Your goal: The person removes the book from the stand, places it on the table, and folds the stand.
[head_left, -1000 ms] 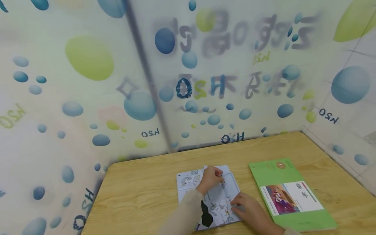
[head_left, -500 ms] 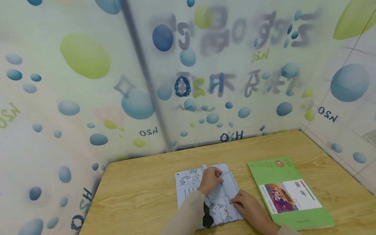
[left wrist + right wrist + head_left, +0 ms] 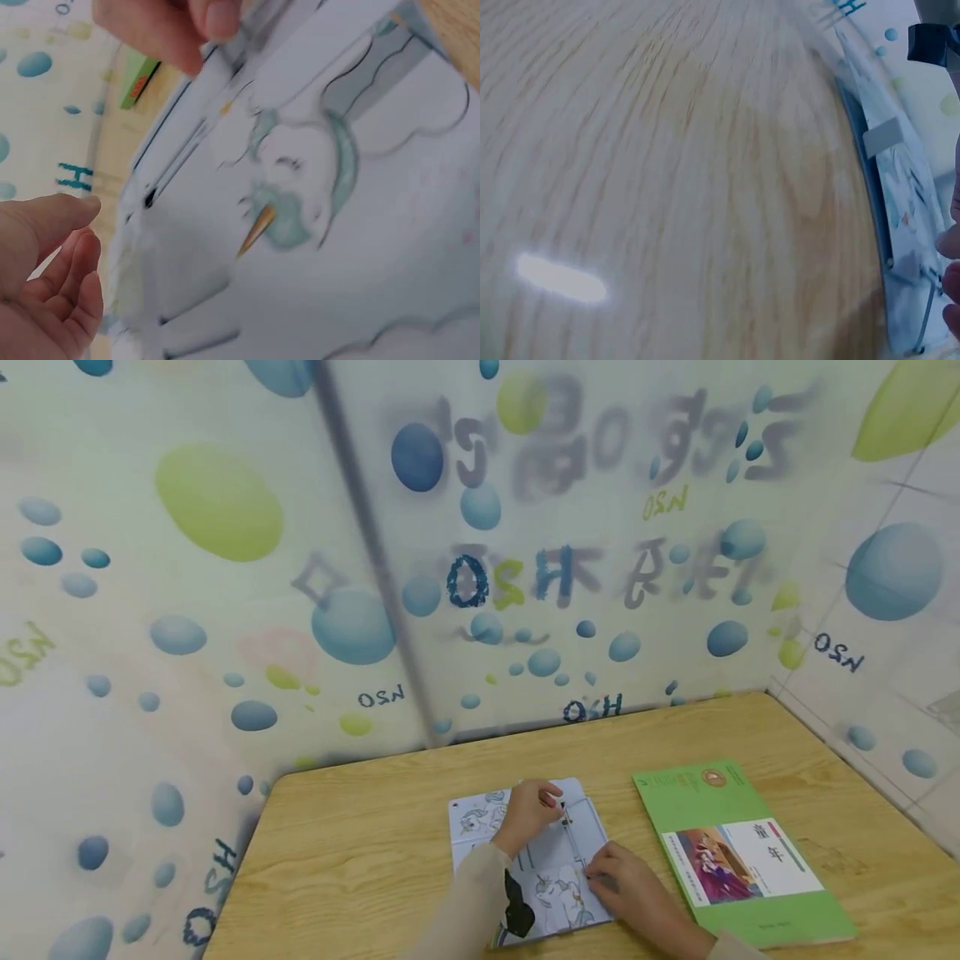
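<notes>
A flat, pale unicorn-print case (image 3: 558, 902) lies on the table, with dark slots and a narrow strip (image 3: 176, 165) along its right side in the left wrist view. A thin bracket (image 3: 928, 315) shows on it in the right wrist view. My left hand (image 3: 528, 814) hovers over the upper part, near a small dark piece at the strip's end. Its fingers (image 3: 71, 300) are loosely bent, with no thing between them. At the case's right edge is my right hand (image 3: 630, 881), thumb and forefinger close to the strip's other end; I cannot tell whether it pinches it.
To the right lies a green book (image 3: 757, 918) with a picture and label on its cover. The wooden table (image 3: 352, 860) meets a wall (image 3: 420, 693) printed with blue and green drops. A black piece (image 3: 517, 910) sits by the left cuff.
My left hand has drawn back slightly leftward and up from the strip, so its dark end shows. The right hand stays at the case's edge. The case itself hardly moves.
</notes>
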Demonstrator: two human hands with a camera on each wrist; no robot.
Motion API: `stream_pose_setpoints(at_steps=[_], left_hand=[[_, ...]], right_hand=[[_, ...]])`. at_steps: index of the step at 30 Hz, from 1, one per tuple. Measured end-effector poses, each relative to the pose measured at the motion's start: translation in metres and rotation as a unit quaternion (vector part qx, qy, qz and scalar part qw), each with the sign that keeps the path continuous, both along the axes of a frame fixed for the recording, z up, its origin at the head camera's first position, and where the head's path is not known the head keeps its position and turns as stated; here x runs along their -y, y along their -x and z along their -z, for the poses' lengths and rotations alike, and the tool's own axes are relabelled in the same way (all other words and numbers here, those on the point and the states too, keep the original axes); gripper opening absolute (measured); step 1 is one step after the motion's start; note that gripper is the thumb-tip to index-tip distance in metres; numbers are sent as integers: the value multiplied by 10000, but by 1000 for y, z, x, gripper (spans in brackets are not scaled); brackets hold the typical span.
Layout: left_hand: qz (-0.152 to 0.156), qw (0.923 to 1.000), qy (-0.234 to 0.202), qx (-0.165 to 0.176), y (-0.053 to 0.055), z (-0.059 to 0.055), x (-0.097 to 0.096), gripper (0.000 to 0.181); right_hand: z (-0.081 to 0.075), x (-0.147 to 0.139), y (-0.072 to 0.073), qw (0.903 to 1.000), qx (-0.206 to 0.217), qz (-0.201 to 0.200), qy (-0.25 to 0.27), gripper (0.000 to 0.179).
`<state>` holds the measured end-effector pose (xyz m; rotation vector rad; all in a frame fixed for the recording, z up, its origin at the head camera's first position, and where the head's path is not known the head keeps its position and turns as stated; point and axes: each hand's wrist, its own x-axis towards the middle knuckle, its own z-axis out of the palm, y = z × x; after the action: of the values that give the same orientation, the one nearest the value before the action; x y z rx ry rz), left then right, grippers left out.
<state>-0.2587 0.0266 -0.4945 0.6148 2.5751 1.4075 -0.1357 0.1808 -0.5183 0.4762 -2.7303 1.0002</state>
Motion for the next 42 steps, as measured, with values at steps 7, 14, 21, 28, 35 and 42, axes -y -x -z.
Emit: stream_pose_setpoints(at_steps=[7,14,21,28,35,42], left_hand=[[-299,9994,-144,-39,13,-15,28,20],[-727,9973,40,36,19,-12,44,22],[-748,9968,85,270,22,-1,45,23],[-813,9963,-26,286,26,7,43,22],[-1002,9939,-35,465,27,9,40,19],[-1033,9937,-109,426,29,8,39,18]], right_hand=[[-11,16,-7,9887,-506,-1243,669,7],[-7,29,-8,9804,-631,-1622,924,9],[1,34,-5,9820,-737,-1473,924,6],[4,37,-4,9836,-654,-1352,1001,6],[5,36,-4,9815,-333,-1402,1261,5],[9,35,0,9759,-305,-1539,1515,7]])
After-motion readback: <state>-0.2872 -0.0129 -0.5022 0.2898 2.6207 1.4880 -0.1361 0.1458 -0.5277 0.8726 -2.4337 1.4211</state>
